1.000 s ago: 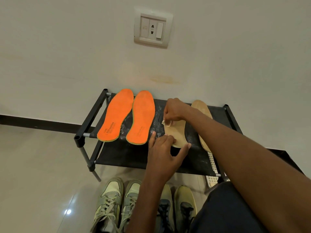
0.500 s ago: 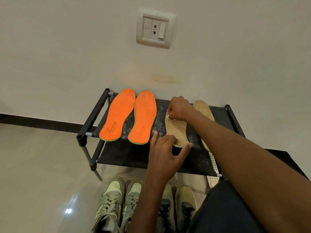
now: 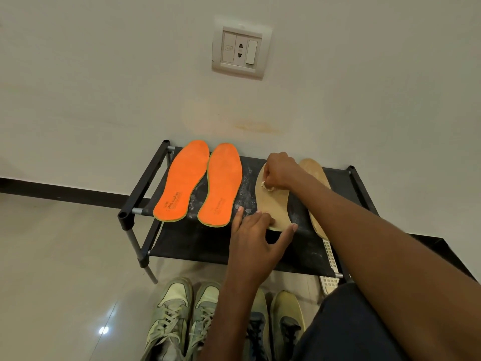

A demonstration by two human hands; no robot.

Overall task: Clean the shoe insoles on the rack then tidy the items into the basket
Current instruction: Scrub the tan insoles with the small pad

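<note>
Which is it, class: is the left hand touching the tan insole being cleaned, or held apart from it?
Touching. The head view shows the left hand with fingertips pressed on the near end of the tan insole, steadying it on the rack.

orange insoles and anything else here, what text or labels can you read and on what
"AIR cushion": heel of the left orange insole; smaller print beside it is too blurred.
Heel print on the right orange insole: too faint to read.
Mark on the wall socket plate switch: too small.
Tan insoles, shoes: none visible.

A white wall socket point(image 3: 240, 51) is mounted on the wall above. Two pairs of greenish sneakers point(image 3: 191, 316) are lined up on the tiled floor point(image 3: 59, 269), where a black skirting strip point(image 3: 65, 192) is seen.
</note>
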